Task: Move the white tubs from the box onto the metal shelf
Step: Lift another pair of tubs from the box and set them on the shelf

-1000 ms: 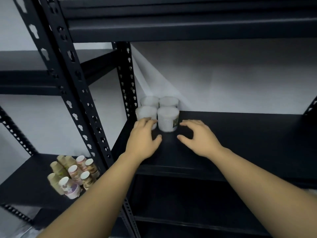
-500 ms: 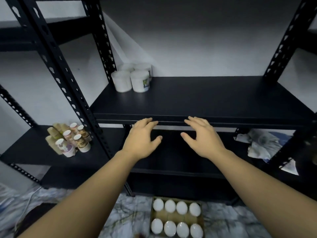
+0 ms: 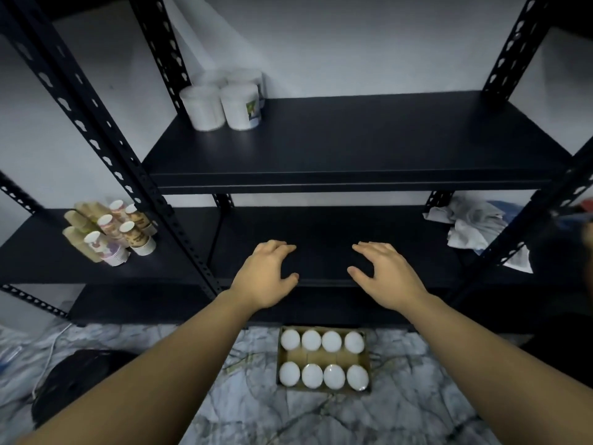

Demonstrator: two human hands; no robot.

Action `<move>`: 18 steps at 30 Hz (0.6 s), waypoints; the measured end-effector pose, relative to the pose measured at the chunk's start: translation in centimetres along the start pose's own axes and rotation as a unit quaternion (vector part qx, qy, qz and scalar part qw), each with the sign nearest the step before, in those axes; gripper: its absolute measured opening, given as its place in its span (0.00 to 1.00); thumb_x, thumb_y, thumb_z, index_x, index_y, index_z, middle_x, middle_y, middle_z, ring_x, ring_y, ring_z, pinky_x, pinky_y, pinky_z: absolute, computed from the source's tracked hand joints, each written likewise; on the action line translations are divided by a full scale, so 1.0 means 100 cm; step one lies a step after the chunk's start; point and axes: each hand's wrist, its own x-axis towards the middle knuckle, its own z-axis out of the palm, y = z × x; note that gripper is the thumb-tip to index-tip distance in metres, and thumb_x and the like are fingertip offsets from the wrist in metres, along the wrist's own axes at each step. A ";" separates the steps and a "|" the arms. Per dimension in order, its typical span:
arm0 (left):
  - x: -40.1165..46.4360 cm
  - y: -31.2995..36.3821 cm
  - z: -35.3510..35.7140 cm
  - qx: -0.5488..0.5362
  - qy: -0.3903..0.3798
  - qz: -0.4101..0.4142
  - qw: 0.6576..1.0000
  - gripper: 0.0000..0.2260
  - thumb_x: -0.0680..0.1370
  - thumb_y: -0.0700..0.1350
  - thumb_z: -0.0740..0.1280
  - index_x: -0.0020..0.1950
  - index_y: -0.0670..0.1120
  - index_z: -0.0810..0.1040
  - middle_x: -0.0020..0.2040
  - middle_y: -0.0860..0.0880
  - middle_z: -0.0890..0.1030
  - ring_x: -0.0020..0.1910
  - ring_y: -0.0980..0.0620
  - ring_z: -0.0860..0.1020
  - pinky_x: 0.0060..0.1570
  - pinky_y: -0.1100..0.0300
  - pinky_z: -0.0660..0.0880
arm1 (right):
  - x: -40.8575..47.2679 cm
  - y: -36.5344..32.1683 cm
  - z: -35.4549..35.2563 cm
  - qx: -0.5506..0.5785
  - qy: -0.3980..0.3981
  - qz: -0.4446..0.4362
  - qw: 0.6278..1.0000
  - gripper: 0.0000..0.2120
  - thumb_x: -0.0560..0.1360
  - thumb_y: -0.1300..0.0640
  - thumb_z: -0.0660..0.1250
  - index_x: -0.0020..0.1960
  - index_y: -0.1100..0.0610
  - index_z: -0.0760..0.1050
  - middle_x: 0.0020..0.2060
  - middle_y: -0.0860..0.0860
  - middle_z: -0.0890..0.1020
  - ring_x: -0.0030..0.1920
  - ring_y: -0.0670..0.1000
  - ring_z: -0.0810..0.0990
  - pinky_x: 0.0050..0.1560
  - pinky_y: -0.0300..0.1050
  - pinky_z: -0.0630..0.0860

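On the black metal shelf (image 3: 369,146), back left corner: four white round plastic tubs (image 3: 224,102) clustered tight, touching, upright; front right one has a green label. Below on the marbled floor (image 3: 417,396), brown cardboard box (image 3: 324,361) holds eight more white tubs in two rows of four, lids up. Left hand (image 3: 268,274) and right hand (image 3: 383,274) both hover palm-down in front of the lower shelf, above the box, fingers loosely spread, holding nothing. Well apart from each other. Left lower shelf: bundle of paper cups (image 3: 110,231) on its side. Right: crumpled white paper (image 3: 471,224).
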 end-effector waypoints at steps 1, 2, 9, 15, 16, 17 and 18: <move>-0.001 -0.006 0.011 -0.003 -0.012 -0.002 1.000 0.30 0.79 0.56 0.68 0.79 0.50 0.66 0.77 0.50 0.67 0.76 0.47 0.62 0.73 0.50 0.66 | -0.001 0.003 0.009 0.000 -0.008 0.007 1.000 0.28 0.80 0.41 0.65 0.77 0.50 0.69 0.74 0.46 0.71 0.77 0.47 0.63 0.75 0.51 0.66; -0.001 -0.013 0.022 -0.009 -0.025 -0.003 1.000 0.30 0.79 0.56 0.68 0.79 0.50 0.66 0.76 0.50 0.68 0.76 0.47 0.64 0.73 0.50 0.67 | -0.001 0.007 0.019 0.001 -0.016 0.013 1.000 0.28 0.80 0.42 0.65 0.76 0.50 0.69 0.74 0.46 0.72 0.76 0.47 0.64 0.74 0.50 0.66; 0.000 -0.067 0.125 -0.039 -0.104 -0.028 0.993 0.30 0.77 0.56 0.68 0.78 0.50 0.68 0.71 0.50 0.71 0.71 0.48 0.67 0.69 0.50 0.70 | -0.010 0.052 0.114 0.020 -0.067 0.075 0.995 0.27 0.79 0.42 0.67 0.75 0.51 0.71 0.72 0.48 0.74 0.74 0.48 0.66 0.74 0.49 0.67; 0.000 -0.122 0.249 -0.049 -0.164 -0.063 0.983 0.29 0.73 0.60 0.65 0.73 0.52 0.73 0.66 0.51 0.74 0.67 0.47 0.72 0.64 0.51 0.74 | -0.024 0.113 0.231 0.043 -0.132 0.136 0.981 0.26 0.78 0.45 0.69 0.74 0.50 0.72 0.70 0.48 0.76 0.72 0.51 0.70 0.70 0.44 0.69; 0.000 -0.132 0.274 -0.050 -0.174 -0.065 0.981 0.29 0.73 0.61 0.65 0.73 0.52 0.73 0.67 0.51 0.74 0.67 0.46 0.72 0.63 0.51 0.74 | -0.026 0.124 0.254 0.044 -0.143 0.140 0.979 0.26 0.77 0.46 0.70 0.73 0.50 0.72 0.69 0.49 0.76 0.71 0.52 0.71 0.68 0.44 0.69; 0.000 -0.141 0.298 -0.050 -0.188 -0.068 0.979 0.28 0.74 0.59 0.66 0.73 0.52 0.73 0.67 0.51 0.73 0.67 0.46 0.71 0.63 0.52 0.73 | -0.028 0.137 0.277 0.040 -0.155 0.143 0.977 0.26 0.77 0.46 0.70 0.73 0.51 0.72 0.69 0.49 0.76 0.71 0.52 0.71 0.68 0.45 0.69; 0.000 -0.150 0.322 -0.048 -0.199 -0.068 0.976 0.26 0.75 0.57 0.68 0.72 0.52 0.73 0.67 0.50 0.73 0.67 0.46 0.70 0.63 0.53 0.72 | -0.030 0.149 0.300 0.039 -0.165 0.147 0.975 0.26 0.77 0.46 0.70 0.74 0.51 0.72 0.70 0.49 0.76 0.71 0.52 0.71 0.68 0.45 0.70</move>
